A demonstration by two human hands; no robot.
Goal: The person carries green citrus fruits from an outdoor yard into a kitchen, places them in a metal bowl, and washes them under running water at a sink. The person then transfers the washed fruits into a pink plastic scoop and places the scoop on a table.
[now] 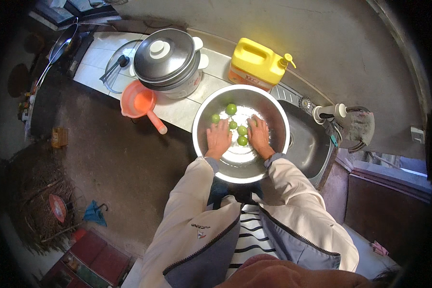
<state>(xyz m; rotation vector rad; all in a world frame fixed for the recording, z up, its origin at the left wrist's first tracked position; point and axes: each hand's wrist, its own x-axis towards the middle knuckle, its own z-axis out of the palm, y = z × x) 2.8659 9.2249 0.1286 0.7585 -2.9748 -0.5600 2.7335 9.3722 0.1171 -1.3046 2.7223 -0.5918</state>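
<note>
A wide stainless steel basin holds shallow, glinting water and several round green fruits. Both of my hands reach into it, palms down. On the left side, my left hand has its fingers spread, with one green fruit just beyond the fingertips and another beside them. My right hand is at the right side, fingers bent. A bit of green shows by its fingers, but its palm is hidden. Farther off in the basin lies a larger green fruit.
The basin overlaps a metal sink on its right. Behind stands a yellow pump jug. Leftward on the tiled counter are a lidded pot, a glass lid and an orange dipper whose handle juts past the edge.
</note>
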